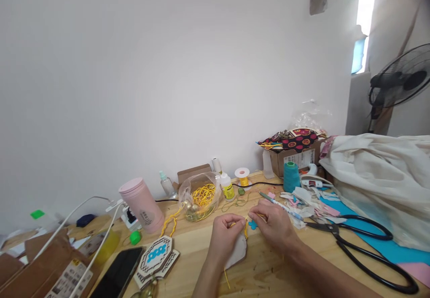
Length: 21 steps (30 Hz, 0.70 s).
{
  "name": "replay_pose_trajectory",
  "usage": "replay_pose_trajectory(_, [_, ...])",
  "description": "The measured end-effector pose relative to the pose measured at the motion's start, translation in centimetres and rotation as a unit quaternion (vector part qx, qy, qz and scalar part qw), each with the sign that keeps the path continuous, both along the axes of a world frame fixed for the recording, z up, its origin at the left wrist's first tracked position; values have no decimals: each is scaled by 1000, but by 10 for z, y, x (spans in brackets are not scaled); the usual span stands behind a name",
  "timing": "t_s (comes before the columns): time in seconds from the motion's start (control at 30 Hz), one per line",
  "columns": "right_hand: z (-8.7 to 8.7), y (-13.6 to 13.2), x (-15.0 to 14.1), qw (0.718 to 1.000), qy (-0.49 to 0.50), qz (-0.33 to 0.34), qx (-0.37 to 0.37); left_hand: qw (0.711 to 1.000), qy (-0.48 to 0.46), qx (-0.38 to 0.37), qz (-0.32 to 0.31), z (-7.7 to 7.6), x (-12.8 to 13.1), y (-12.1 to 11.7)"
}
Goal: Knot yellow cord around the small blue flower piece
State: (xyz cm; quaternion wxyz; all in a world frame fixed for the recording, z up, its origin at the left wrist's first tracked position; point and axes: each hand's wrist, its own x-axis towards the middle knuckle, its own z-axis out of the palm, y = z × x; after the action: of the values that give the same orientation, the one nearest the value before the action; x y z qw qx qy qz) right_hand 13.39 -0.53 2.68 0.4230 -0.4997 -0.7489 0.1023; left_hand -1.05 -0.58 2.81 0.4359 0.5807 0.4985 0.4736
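Over the bench (188,264) at five o'clock, left hand (227,234) and right hand (274,224) pinch cord (246,232); scissors (333,229) lie at four.

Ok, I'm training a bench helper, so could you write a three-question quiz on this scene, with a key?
1. What colour is the tall cylindrical tumbler?
2. True or false: the open, black-handled metal scissors lie right of the right hand.
3. Which shows between the left hand and right hand: A) round green cap; B) small blue flower-shaped piece; C) black smartphone?

Key: 1. Pink. 2. True. 3. B.
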Motion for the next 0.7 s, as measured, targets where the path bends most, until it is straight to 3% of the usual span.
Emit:
replay_pose_trajectory(0.33, [1,1,1,1000,-11,-5,-15,1000,-6,0,-29,1,-1,-1])
replay_pose_trajectory(0.6, [-5,4,-1,996,41,65,-36,1000,23,11,-11,0,-3,1])
replay_pose_trajectory(0.7, [-7,4,-2,997,17,56,-46,999,30,15,-8,-1,-2,2])
